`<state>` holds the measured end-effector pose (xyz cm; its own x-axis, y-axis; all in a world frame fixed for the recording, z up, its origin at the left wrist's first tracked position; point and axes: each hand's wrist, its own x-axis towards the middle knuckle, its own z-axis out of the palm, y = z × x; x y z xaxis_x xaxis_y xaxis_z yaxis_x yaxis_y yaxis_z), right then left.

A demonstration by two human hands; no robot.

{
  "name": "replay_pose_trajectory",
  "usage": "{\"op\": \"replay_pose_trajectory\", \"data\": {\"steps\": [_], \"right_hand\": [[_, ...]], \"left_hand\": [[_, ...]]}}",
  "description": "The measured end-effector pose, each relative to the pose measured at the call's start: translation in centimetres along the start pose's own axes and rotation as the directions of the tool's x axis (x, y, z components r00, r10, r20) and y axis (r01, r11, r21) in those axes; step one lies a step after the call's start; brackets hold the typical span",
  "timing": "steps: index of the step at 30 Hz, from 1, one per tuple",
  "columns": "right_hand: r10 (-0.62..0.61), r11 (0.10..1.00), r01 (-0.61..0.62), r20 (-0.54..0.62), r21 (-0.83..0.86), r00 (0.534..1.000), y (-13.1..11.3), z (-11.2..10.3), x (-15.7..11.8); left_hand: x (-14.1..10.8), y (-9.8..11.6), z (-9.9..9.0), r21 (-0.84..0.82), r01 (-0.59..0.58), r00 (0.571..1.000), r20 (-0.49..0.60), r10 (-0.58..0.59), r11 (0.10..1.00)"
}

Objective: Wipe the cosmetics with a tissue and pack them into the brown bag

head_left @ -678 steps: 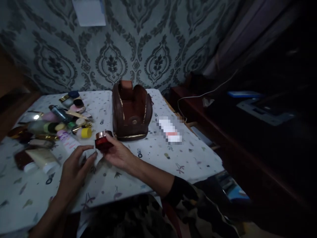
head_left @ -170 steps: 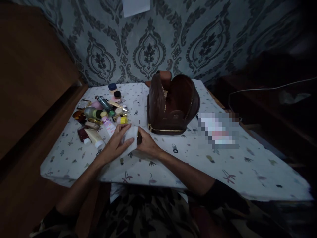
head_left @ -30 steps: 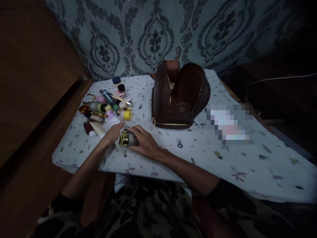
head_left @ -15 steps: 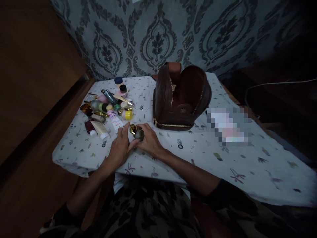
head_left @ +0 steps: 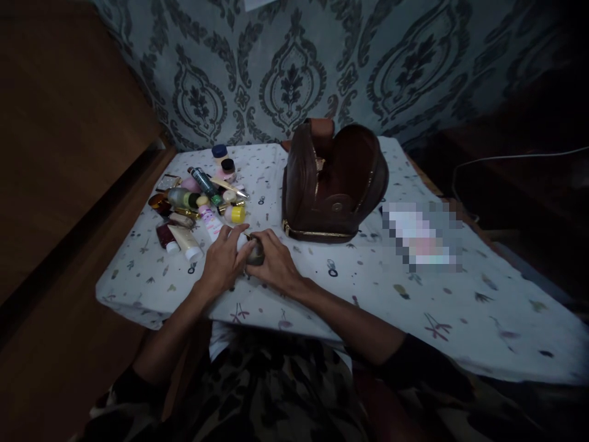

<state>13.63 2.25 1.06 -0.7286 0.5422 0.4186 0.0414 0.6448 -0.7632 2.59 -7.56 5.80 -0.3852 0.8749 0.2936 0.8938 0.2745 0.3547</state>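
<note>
At the table (head_left: 133, 276) | Right hand (head_left: 279, 263) curls its fingers round a bottle (head_left: 256, 253) while left hand (head_left: 221, 261) pinches a cloth (head_left: 240, 241) against it | Bottle between both hands, near the bag (head_left: 317, 215) | Steady right grip, slow turns look best to me

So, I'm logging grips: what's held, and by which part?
Right hand grips a small bottle by its body; left hand holds something white against it.

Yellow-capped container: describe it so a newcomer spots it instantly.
On the white patterned tablecloth, find the open brown bag. Go left to the cluster of toiletries; the yellow-capped container lies on its side at the edge facing the bag, just beyond the left hand. Its bright yellow cap stands out among paler, green and dark ones.
</note>
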Motion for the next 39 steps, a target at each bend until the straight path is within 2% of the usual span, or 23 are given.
{"op": "replay_pose_trajectory", "data": {"steps": [4,6,8,10,12,15,17,21,25,28,32,39], "right_hand": [[0.112,0.973,-0.118,0.041,0.2,0.993,-0.2,-0.6,0.6],[0.169,0.903,-0.206,0.129,0.378,0.977,-0.6,-1.2,0.9],[0.194,0.762,-0.31,0.256,0.568,0.947,-1.0,-1.7,0.9],[0.194,0.591,-0.418,0.381,0.69,0.904,-1.2,-2.0,0.9],[0.186,0.436,-0.494,0.461,0.752,0.868,-1.4,-2.1,0.8],[0.156,0.213,-0.544,0.521,0.812,0.839,-1.4,-2.0,0.7],[0.126,0.115,-0.571,0.559,0.813,0.82,-1.2,-1.9,0.7],[0.149,0.057,-0.624,0.611,0.78,0.777,-0.4,-2.0,0.5],[0.118,0.017,-0.665,0.659,0.747,0.743,0.3,-2.1,0.5],[0.1,0.056,-0.638,0.631,0.768,0.769,0.4,-2.3,0.7],[0.199,0.11,-0.579,0.553,0.808,0.809,0.4,-2.4,1.0],[0.148,0.05,-0.558,0.546,0.828,0.824,0.2,-2.3,1.0]], "left_hand": [[0.6,-1.1,-0.1,-0.201,-0.061,0.998,-0.043,0.053,0.978],[0.9,-1.4,-0.4,-0.315,-0.118,0.992,-0.081,0.097,0.942],[1.0,-1.5,-0.6,-0.419,-0.146,0.988,-0.11,0.109,0.896],[1.1,-1.6,-0.8,-0.516,-0.134,0.989,-0.116,0.086,0.846],[1.1,-1.8,-0.7,-0.605,-0.103,0.993,-0.103,0.051,0.79],[0.9,-1.9,-0.3,-0.697,-0.038,0.997,-0.075,-0.02,0.716],[0.9,-1.8,0.0,-0.732,-0.01,0.996,-0.066,-0.056,0.682],[1.2,-0.7,-0.4,-0.773,0.024,0.999,0.0,-0.038,0.633],[2.1,0.7,-1.4,-0.827,0.03,0.992,0.092,0.082,0.562],[3.2,1.2,-1.7,-0.854,0.017,0.991,0.084,0.106,0.52],[4.6,1.1,-1.2,-0.889,0.056,0.989,0.111,0.095,0.454],[6.3,0.2,0.6,-0.892,0.226,0.957,0.278,0.08,0.392]]}}
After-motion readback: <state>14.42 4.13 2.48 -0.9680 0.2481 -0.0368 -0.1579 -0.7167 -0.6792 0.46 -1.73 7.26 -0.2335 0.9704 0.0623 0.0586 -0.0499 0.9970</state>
